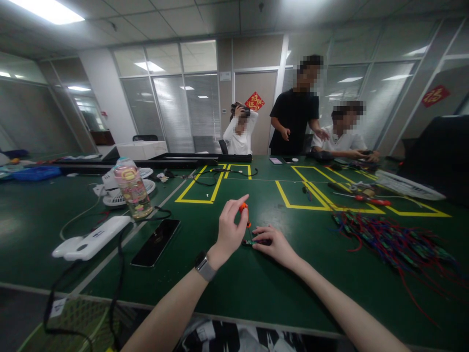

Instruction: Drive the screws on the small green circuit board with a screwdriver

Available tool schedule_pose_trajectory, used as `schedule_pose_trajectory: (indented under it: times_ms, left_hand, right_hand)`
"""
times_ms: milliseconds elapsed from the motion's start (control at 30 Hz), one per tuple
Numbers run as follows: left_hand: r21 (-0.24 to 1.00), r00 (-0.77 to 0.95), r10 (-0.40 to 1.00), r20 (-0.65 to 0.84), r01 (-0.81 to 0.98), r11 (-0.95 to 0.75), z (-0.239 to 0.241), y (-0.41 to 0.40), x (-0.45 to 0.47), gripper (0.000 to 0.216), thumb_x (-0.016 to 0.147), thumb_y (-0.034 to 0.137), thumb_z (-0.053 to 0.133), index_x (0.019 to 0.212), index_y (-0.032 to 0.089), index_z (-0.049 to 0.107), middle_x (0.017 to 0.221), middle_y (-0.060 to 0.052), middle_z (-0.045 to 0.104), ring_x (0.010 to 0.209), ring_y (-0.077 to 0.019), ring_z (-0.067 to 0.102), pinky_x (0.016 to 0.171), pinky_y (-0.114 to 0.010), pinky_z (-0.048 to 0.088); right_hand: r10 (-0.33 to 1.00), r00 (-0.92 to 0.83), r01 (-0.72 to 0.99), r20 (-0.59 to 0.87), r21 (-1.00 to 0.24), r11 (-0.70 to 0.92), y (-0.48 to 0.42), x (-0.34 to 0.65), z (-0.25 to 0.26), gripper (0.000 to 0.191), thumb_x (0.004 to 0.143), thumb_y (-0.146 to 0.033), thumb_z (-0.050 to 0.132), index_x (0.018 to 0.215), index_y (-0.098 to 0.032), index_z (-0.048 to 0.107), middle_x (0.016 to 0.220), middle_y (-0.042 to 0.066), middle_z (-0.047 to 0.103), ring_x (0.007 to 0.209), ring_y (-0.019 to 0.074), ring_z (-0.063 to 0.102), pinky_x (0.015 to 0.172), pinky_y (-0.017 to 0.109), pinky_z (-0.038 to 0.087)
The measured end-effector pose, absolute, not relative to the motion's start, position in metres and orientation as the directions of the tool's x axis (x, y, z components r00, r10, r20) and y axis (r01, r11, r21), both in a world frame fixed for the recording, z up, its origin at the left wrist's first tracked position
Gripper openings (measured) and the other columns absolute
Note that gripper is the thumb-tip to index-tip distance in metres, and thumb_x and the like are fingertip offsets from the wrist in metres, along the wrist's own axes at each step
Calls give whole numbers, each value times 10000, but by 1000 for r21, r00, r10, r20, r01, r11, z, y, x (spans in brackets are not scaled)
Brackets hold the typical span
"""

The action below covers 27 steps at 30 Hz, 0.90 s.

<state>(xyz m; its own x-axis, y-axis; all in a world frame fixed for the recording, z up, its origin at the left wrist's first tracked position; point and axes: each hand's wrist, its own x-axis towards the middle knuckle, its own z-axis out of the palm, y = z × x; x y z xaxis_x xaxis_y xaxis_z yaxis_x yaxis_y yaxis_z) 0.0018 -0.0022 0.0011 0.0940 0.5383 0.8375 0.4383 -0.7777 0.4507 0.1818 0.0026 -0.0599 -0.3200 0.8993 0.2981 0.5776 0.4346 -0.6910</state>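
Head view, left hand [227, 231] pinching orange screwdriver [244, 209], right hand [275, 246] pinning small board [250, 242], bottle label [132, 189] unreadable

Bright, even office light from ceiling panels [47, 10], strongest top left, soft sheen on the green table [256, 298], glare on the dark phone screen [156, 242], faint shadow under the right hand [273, 244], wide-angle bending at edges, dim corners, distant people [293, 117] pixelated.

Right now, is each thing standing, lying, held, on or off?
left hand: shut on orange screwdriver, tip down.
right hand: flat, pressing small board onto the table.
phone: lying flat, screen dark.
bottle: upright, capped.
red screwdriver: lying untouched.
wire pile: heaped loose.
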Motion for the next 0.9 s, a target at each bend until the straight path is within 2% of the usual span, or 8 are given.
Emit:
schedule_pose_trajectory:
  times_ms: [133, 300, 567, 733, 900]
  left_hand:
    - [420, 65, 518, 853, 502, -756, 1, -2, 1, 238, 941, 265, 545, 1150, 207, 643, 848, -24, 553, 822, -172, 556, 764, -294, 471]
    - [453, 109, 544, 832, 433, -779, 1, -4, 1, 349, 996, 197, 386, 1312, 197, 534, 1046, -74, 593, 962, -182, 569, 848, -315, 475]
    - [441, 96, 539, 837, 465, -768, 1, -2, 2, 299, 972, 237, 487, 1255, 211, 581, 948, -47, 593, 898, -180, 572, 809, -311, 479]
    - [488, 99, 577, 811, 429, -760, 0, -2, 1, 369, 1005, 188, 369, 1349, 217, 500, 1093, -76, 607, 998, -181, 577, 876, -326, 475]
    - [461, 72, 549, 833, 460, -759, 0, -1, 1, 276, 966, 209, 487, 1221, 201, 593, 959, -48, 608, 900, -177, 579, 805, -301, 477]
  right_hand:
    - [901, -327, 586, 284, -687, 429, 3, 182, -60, 143, 733, -295, 748, 861, -246, 787, 1136, 88, 731, 1184, 300, 602, 1143, 607, 196]
    - [902, -321, 581, 288, -693, 428, 3, 182, -60, 140, 728, -287, 750, 857, -248, 788, 1134, 87, 731, 1174, 302, 607, 1140, 615, 192]
    - [902, -310, 583, 302, -688, 431, 3, 182, -62, 136, 731, -287, 754, 856, -246, 788, 1131, 87, 730, 1158, 292, 616, 1148, 602, 184]
    - [903, -306, 583, 302, -690, 429, 2, 181, -61, 129, 728, -291, 754, 845, -251, 791, 1118, 87, 731, 1147, 292, 619, 1146, 598, 194]
    - [905, -310, 583, 291, -694, 423, 2, 181, -59, 128, 724, -285, 754, 842, -252, 792, 1124, 88, 730, 1155, 295, 615, 1146, 603, 187]
